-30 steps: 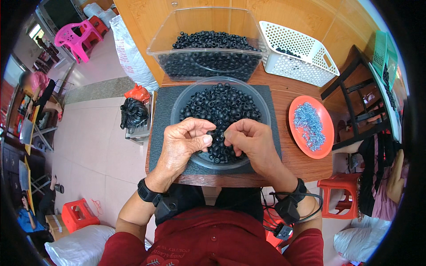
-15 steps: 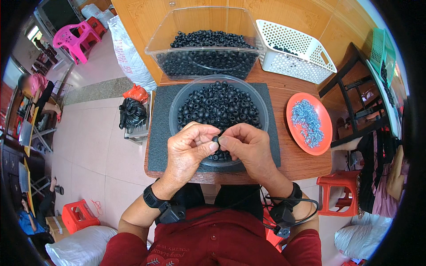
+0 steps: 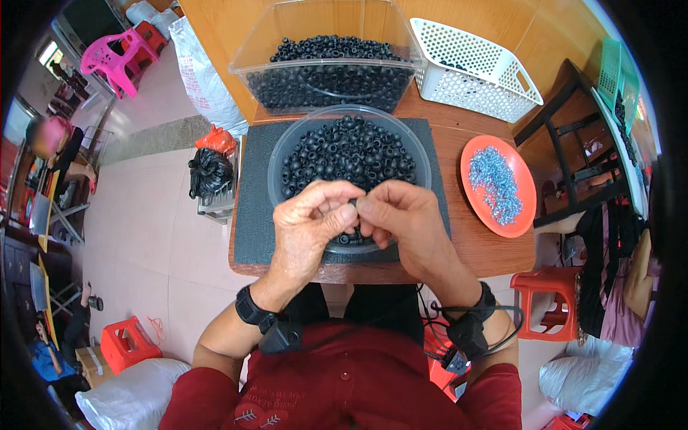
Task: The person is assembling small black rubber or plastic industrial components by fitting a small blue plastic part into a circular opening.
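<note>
- The wooden surface (image 3: 494, 251) carries everything; its near edge runs just in front of the person's body.
- A dark grey mat (image 3: 251, 208) lies on the surface, with the round bowl standing on it.
- A clear rectangular tub (image 3: 251, 61) stands at the far side, touching the mat's far edge, and is roughly half full of black beads.
- A white slotted basket (image 3: 473, 68) sits to the right of the tub, tilted a little.
- The clear round bowl (image 3: 276, 161) stands in the middle of the mat, heaped with black beads (image 3: 344, 147).
- An orange plate (image 3: 519, 215) lies on the bare wood right of the mat, holding a scatter of small blue-grey bits (image 3: 493, 179).
- The left hand (image 3: 312, 229) hovers over the near rim of the bowl, fingers curled, thumb and fingertips pinched toward the right hand.
- The right hand (image 3: 401, 222) meets it there, fingertips touching the left's.
- One small black bead (image 3: 352, 208) is clamped between the fingertips of both hands, above the near part of the bowl; which hand carries more of the grip I cannot tell.
</note>
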